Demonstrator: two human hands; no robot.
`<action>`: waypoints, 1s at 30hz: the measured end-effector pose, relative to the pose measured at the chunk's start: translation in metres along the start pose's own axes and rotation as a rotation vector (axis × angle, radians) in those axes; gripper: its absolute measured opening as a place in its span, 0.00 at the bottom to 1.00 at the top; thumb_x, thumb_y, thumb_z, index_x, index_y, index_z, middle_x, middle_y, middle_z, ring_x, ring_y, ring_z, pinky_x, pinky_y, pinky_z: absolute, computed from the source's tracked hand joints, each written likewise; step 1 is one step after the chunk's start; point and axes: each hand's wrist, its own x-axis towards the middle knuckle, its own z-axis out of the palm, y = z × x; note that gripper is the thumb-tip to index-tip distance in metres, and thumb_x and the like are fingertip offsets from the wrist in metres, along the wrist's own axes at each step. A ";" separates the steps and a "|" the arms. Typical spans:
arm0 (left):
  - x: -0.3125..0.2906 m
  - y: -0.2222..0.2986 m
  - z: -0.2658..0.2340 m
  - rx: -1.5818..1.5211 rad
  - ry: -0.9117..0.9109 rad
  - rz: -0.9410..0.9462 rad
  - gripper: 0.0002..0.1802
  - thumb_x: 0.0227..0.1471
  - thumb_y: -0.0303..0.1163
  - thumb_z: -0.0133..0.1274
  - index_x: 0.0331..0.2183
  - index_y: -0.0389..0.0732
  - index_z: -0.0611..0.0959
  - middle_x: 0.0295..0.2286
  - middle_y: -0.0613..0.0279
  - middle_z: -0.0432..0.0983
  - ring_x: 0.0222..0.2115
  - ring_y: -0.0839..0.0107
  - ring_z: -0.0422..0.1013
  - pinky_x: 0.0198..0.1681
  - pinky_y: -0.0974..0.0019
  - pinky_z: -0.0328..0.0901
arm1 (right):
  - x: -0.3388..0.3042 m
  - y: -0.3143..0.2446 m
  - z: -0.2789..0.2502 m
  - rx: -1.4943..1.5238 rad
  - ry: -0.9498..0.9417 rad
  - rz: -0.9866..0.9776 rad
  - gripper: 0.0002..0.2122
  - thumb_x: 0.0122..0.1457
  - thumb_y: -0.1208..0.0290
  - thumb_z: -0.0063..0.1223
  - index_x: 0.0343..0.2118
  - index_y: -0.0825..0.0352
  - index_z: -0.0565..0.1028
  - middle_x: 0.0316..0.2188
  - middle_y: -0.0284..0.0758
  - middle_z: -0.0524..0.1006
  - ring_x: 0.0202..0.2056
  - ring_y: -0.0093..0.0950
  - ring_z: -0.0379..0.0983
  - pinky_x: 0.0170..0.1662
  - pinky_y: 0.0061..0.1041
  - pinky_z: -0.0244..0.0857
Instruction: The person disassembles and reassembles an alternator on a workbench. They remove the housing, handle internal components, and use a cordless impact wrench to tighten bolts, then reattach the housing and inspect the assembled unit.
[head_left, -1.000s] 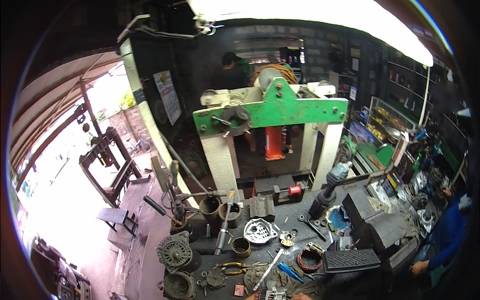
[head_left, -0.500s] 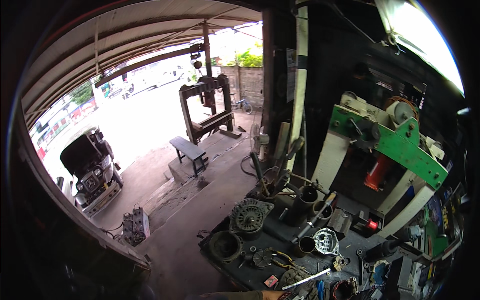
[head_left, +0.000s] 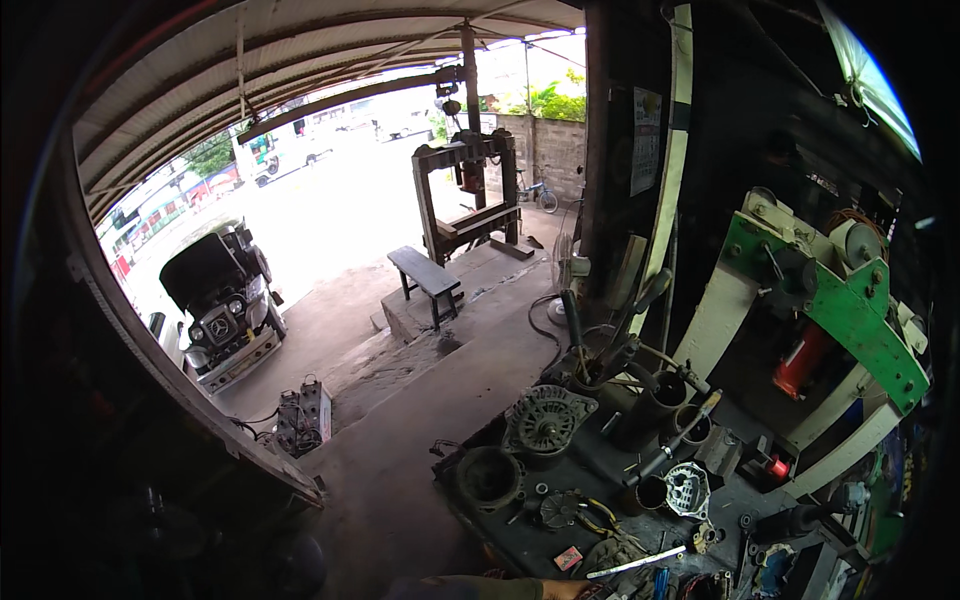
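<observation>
At the lower edge a dark sleeve and a short strip of my forearm (head_left: 562, 589) come in from the left, probably my left arm. Neither hand shows; both lie outside the picture. Nearest the forearm on the dark workbench (head_left: 470, 516) are a small red box (head_left: 568, 558), a long pale strip (head_left: 637, 562) and yellow-handled pliers (head_left: 602, 518). Farther back stands an alternator (head_left: 547, 428), with a round metal housing (head_left: 465, 480) beside it. A silver slotted end cover (head_left: 688, 490) rests right of these, near a long tool (head_left: 675, 445) lying across open metal cylinders.
A green and white steel frame (head_left: 845, 315) holding a red cylinder (head_left: 800, 362) stands at the right. Beyond the bench are a low bench (head_left: 425, 272), a press frame (head_left: 468, 205) and concrete steps. A vehicle with its hood up (head_left: 225, 305) is parked outside at the left.
The whole scene has shifted to the right and slightly down as my view turned left. The objects on the workbench keep their places, and the forearm stays at the lower edge.
</observation>
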 end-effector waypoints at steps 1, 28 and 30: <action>0.004 -0.006 0.000 0.014 0.008 0.001 0.07 0.63 0.33 0.54 0.40 0.41 0.80 0.32 0.59 0.78 0.34 0.71 0.70 0.35 0.58 0.66 | 0.000 -0.001 0.000 -0.016 0.023 0.037 0.14 0.65 0.69 0.56 0.43 0.77 0.80 0.41 0.51 0.82 0.45 0.42 0.76 0.53 0.38 0.67; 0.031 0.005 0.000 0.135 -0.188 0.179 0.14 0.61 0.32 0.54 0.47 0.36 0.79 0.39 0.58 0.79 0.39 0.70 0.67 0.41 0.58 0.68 | -0.010 -0.008 0.008 -0.069 -0.042 0.041 0.18 0.66 0.66 0.55 0.51 0.76 0.80 0.48 0.55 0.81 0.52 0.49 0.76 0.58 0.41 0.65; 0.032 -0.003 0.003 0.165 -0.133 0.181 0.13 0.60 0.32 0.55 0.44 0.36 0.80 0.37 0.57 0.79 0.37 0.70 0.67 0.39 0.57 0.68 | -0.011 -0.010 0.009 -0.198 -0.042 -0.017 0.19 0.66 0.65 0.54 0.51 0.77 0.80 0.47 0.55 0.82 0.50 0.48 0.76 0.57 0.40 0.66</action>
